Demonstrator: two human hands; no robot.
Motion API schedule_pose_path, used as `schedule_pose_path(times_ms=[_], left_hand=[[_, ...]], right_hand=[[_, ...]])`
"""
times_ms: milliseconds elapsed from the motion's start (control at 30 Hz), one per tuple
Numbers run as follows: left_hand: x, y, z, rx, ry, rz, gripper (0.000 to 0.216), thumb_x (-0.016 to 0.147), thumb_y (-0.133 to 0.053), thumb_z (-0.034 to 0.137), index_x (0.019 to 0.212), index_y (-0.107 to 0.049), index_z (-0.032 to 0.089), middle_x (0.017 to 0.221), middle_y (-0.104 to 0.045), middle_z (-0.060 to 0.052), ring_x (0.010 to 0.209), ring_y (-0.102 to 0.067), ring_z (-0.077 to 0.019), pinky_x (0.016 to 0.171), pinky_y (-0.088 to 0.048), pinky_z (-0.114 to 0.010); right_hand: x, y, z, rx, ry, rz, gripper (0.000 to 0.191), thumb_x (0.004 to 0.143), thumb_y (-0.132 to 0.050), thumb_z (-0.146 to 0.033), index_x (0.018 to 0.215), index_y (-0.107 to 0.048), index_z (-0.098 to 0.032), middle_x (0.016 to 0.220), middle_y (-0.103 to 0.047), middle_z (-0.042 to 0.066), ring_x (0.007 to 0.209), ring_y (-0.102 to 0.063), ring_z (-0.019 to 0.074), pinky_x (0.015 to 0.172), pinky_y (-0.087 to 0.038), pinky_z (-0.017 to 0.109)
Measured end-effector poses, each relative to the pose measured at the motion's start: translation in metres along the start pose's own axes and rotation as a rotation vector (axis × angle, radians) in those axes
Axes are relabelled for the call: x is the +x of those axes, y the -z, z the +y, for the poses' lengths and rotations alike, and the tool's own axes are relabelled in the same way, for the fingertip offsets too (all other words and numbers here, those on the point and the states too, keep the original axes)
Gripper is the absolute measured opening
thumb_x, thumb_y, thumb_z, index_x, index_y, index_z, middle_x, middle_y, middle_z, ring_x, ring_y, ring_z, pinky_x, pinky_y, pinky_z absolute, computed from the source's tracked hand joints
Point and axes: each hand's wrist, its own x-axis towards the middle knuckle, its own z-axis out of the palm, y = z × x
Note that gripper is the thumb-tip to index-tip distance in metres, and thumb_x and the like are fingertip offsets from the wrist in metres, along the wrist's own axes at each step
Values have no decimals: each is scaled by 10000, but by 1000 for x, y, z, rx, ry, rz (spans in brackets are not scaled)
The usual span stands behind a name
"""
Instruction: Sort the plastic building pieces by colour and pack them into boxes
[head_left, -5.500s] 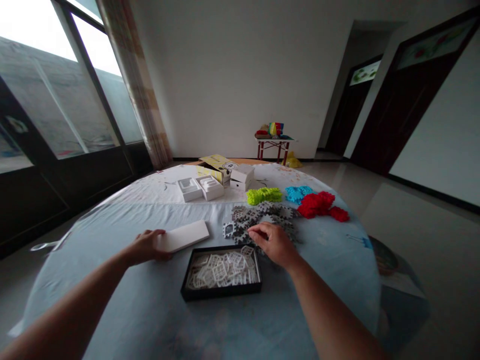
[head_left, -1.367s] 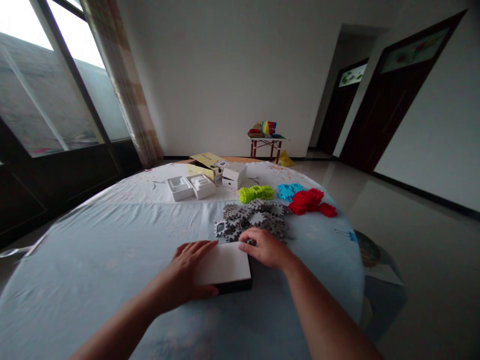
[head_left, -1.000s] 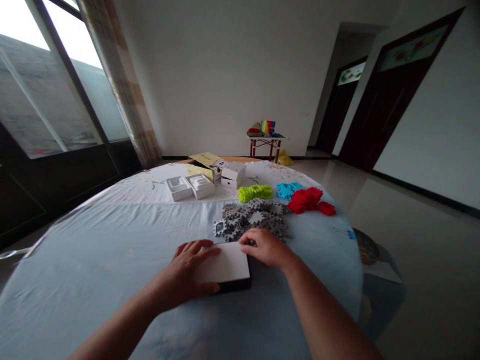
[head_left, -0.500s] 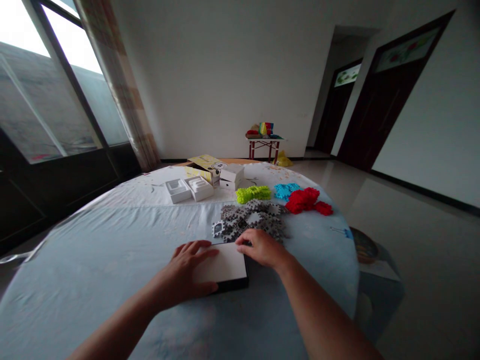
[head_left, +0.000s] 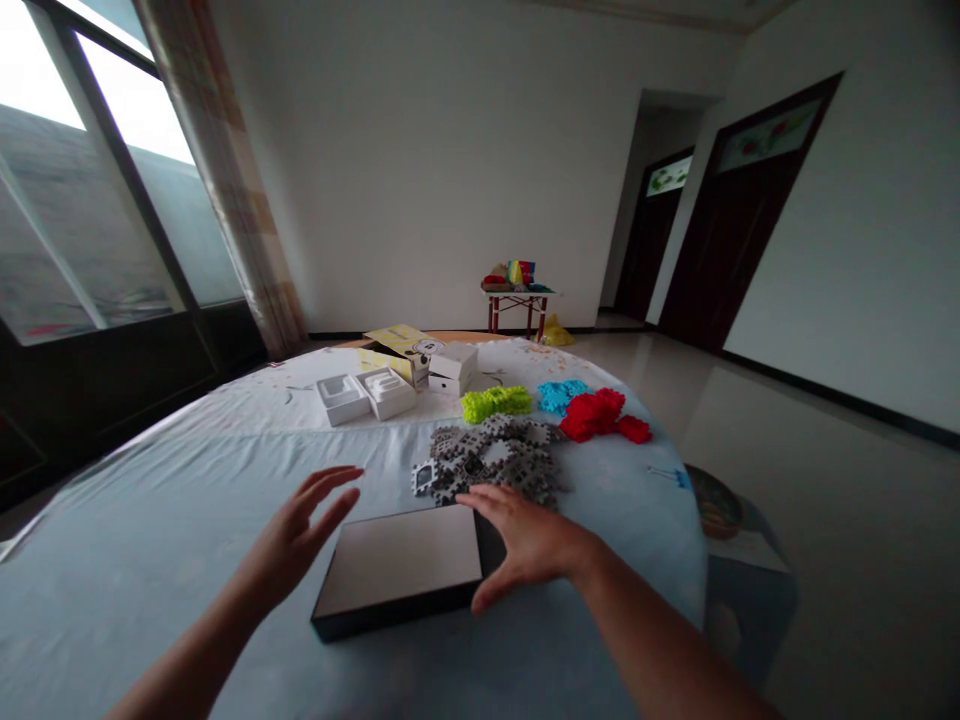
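lying closed at lower centre, the flat black pale-lidded box (head_left: 401, 568) has the left hand (head_left: 296, 535) open beside it, the right hand (head_left: 529, 540) spread against its edge, both empty, grey jigsaw-edged pieces (head_left: 495, 462) loose beyond.

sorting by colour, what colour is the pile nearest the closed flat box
Grey: the pile of interlocking puzzle pieces, head view.

Left of the closed box (head_left: 401, 570) and along its near side the table (head_left: 135, 540) lies bare, with only the left hand (head_left: 300, 535) hovering over it. Just behind the box the grey puzzle pieces (head_left: 487, 465) crowd the way, and farther back stand green pieces (head_left: 495, 402), blue pieces (head_left: 562, 393), red pieces (head_left: 600, 415) and small white boxes (head_left: 364, 395). The right hand (head_left: 525, 545) fills the gap at the box's right side, beyond which a narrow strip runs to the table's edge.
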Motion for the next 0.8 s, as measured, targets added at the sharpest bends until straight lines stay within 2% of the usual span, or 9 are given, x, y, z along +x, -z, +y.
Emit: schedule_pose_path(times_ms=[100, 200, 333, 500, 633, 800], left_hand=[[6, -1, -23, -135, 169, 132, 463, 817, -400, 533, 1047, -610, 191, 1124, -629, -55, 1102, -536, -234, 997, -364, -388], [6, -6, -45, -262, 303, 199, 515, 821, -398, 528, 1074, -595, 124, 1143, -629, -78, 1117, -525, -241, 1000, -354, -354], [1, -16, -71, -345, 416, 219, 509, 804, -437, 525, 1051, -605, 113, 1118, -646, -96, 1109, -529, -258, 980, -374, -345], [-4, -27, -86, -335, 496, 202, 445, 757, -491, 547, 977, -646, 193, 1059, -679, -56, 1055, -569, -283, 958, -404, -373], [-5, -29, -86, -301, 497, 220, 421, 748, -462, 581, 918, -665, 254, 998, -704, -21, 1015, -597, -294, 950, -417, -418], [-6, -32, -95, -259, 530, 211, 333, 765, -438, 577, 875, -654, 348, 934, -711, 110, 980, -620, -265, 957, -419, -457]], right_hand=[[4, -5, 3, -34, 17, -43, 1103, 462, -795, -471, 1396, -260, -228, 1423, -288, 109, 1296, -272, 279, 1066, -225, 368], [8, -6, 3, -45, 31, -56, 1081, 485, -787, -446, 1398, -253, -224, 1395, -320, 105, 1257, -339, 268, 1041, -270, 333], [8, -5, -1, -53, 35, -64, 1059, 496, -772, -446, 1395, -258, -226, 1351, -357, 96, 1184, -426, 264, 1002, -324, 318], [4, 4, -10, -36, 41, -37, 992, 496, -769, -430, 1367, -321, -271, 1308, -404, 62, 1100, -491, 254, 951, -366, 305], [-3, 28, -15, 3, 62, -29, 915, 512, -773, -400, 1332, -383, -288, 1290, -440, 53, 1094, -496, 246, 953, -362, 308], [-10, 87, -8, 42, 38, 51, 848, 497, -789, -379, 1272, -455, -299, 1261, -480, 40, 1058, -517, 231, 901, -409, 316]])
